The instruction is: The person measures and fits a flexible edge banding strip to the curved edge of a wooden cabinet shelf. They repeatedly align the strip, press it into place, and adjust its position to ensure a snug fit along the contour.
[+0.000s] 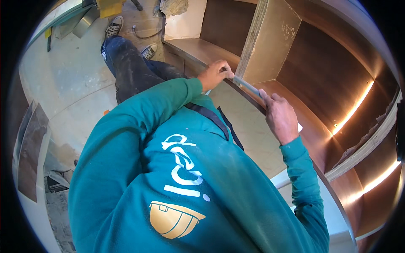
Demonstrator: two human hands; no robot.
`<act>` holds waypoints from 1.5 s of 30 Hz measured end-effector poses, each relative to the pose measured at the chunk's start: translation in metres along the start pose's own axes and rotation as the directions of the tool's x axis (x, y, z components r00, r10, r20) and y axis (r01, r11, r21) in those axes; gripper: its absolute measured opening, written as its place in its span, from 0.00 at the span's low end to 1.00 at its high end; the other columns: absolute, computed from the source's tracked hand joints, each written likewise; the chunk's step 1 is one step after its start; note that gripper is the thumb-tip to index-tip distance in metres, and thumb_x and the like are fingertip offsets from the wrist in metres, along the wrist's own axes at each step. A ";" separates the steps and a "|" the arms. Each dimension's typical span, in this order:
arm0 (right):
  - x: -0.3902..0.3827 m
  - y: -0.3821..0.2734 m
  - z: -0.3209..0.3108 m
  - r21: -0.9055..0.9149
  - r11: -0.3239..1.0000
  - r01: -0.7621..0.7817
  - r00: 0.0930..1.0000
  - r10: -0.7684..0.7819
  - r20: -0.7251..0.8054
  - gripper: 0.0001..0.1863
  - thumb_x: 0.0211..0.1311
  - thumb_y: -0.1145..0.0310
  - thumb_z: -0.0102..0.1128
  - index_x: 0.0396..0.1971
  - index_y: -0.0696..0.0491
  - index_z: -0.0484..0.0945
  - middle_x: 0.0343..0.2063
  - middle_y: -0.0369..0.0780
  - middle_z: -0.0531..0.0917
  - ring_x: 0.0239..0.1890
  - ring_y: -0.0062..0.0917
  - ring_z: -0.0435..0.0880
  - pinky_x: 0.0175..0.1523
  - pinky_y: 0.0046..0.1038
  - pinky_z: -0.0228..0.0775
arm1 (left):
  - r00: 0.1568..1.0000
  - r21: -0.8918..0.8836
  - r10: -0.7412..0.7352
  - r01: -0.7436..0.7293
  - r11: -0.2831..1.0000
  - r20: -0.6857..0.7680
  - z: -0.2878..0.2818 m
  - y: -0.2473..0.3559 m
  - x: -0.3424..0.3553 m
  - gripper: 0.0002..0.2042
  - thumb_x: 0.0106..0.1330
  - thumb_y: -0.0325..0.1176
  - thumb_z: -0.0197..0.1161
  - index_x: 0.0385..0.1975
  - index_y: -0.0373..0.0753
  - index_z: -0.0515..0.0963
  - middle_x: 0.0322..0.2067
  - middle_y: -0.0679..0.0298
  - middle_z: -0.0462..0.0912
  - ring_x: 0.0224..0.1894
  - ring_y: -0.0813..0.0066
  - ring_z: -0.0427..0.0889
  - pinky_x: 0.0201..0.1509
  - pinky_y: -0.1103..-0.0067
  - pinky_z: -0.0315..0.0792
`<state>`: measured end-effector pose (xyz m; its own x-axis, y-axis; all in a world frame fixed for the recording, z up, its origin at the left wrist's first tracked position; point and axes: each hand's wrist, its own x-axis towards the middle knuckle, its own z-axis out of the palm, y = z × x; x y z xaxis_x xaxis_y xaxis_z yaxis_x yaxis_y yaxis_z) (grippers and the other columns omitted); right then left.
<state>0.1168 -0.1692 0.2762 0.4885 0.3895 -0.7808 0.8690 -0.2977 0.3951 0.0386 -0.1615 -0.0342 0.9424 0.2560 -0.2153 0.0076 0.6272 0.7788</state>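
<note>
A thin, straight grey strip (249, 87) spans the gap between my two hands, along the front edge of a brown shelf. I cannot tell exactly what kind of thing it is. My left hand (214, 76) is closed at its far end, thumb and fingers pinched together. Around the nearer end, my right hand (279, 113) is wrapped, the thumb lying along the strip. A small white piece (300, 127) shows beside my right wrist; whether it belongs to the strip is hidden by the hand.
Brown shelving (325, 63) with a pale upright divider (270, 46) stands at the right, lit by glowing strips (354, 107). Brown boards (33, 152) lean at the left. A cable (145, 36) lies on the floor near my shoes, with a yellowish piece (110, 7) beyond.
</note>
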 end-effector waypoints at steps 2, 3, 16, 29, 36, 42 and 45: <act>-0.007 0.002 -0.004 -0.019 1.000 -0.005 1.000 0.006 0.029 0.25 0.64 0.75 0.54 0.62 0.48 0.79 0.33 0.43 0.81 0.35 0.39 0.83 0.39 0.43 0.80 | 0.998 -0.022 0.020 -0.018 1.000 0.053 0.009 -0.003 0.001 0.12 0.66 0.38 0.71 0.34 0.35 0.78 0.35 0.58 0.80 0.37 0.66 0.79 0.44 0.69 0.74; -0.008 0.003 -0.004 -0.023 1.000 -0.006 0.999 0.007 0.041 0.25 0.64 0.75 0.55 0.61 0.48 0.80 0.33 0.43 0.81 0.35 0.40 0.83 0.39 0.43 0.80 | 0.998 0.006 0.028 -0.029 1.000 0.061 0.010 -0.003 0.001 0.12 0.66 0.38 0.71 0.34 0.35 0.78 0.35 0.58 0.80 0.37 0.66 0.79 0.44 0.70 0.74; -0.009 0.008 0.017 -0.023 1.000 -0.013 1.000 0.013 0.016 0.24 0.65 0.75 0.55 0.61 0.47 0.79 0.33 0.42 0.82 0.35 0.38 0.84 0.38 0.43 0.80 | 0.990 0.096 -0.004 -0.009 0.995 0.139 0.009 -0.003 -0.001 0.11 0.66 0.37 0.71 0.37 0.36 0.80 0.39 0.61 0.79 0.42 0.66 0.80 0.50 0.72 0.74; 0.005 -0.005 0.037 -0.102 0.995 0.007 1.000 -0.005 0.018 0.25 0.66 0.72 0.55 0.64 0.46 0.77 0.35 0.39 0.81 0.39 0.35 0.84 0.38 0.41 0.79 | 0.987 0.203 0.064 -0.093 0.975 0.146 -0.012 -0.018 0.006 0.10 0.66 0.37 0.69 0.35 0.37 0.80 0.35 0.61 0.78 0.40 0.67 0.78 0.47 0.72 0.72; 0.041 -0.018 0.050 0.014 1.000 -0.024 0.994 0.025 -0.110 0.26 0.65 0.73 0.55 0.65 0.45 0.76 0.34 0.40 0.81 0.39 0.38 0.84 0.38 0.43 0.80 | 0.959 0.227 0.106 -0.045 0.973 -0.264 -0.027 -0.020 0.008 0.20 0.69 0.47 0.68 0.49 0.37 0.75 0.46 0.54 0.73 0.44 0.61 0.78 0.53 0.67 0.73; 0.032 -0.019 0.000 0.144 0.988 -0.064 0.950 0.104 -0.295 0.26 0.65 0.74 0.56 0.63 0.46 0.78 0.32 0.43 0.80 0.36 0.41 0.83 0.39 0.43 0.80 | 0.999 0.379 0.053 -0.053 0.924 0.012 0.006 -0.012 -0.015 0.35 0.60 0.61 0.72 0.49 0.32 0.72 0.52 0.48 0.73 0.55 0.49 0.74 0.61 0.61 0.70; 0.017 -0.016 -0.011 0.281 0.953 -0.112 0.908 0.214 -0.362 0.22 0.68 0.73 0.57 0.61 0.46 0.80 0.30 0.45 0.78 0.34 0.43 0.82 0.39 0.44 0.77 | 0.991 0.380 0.001 -0.051 0.924 0.132 0.012 -0.001 -0.004 0.31 0.61 0.59 0.72 0.45 0.34 0.75 0.45 0.50 0.78 0.53 0.50 0.78 0.56 0.61 0.71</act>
<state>0.1118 -0.1479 0.2623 0.6573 0.6051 -0.4493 0.7514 -0.5721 0.3287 0.0385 -0.1720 -0.0273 0.9783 0.1571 -0.1350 0.0856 0.2867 0.9542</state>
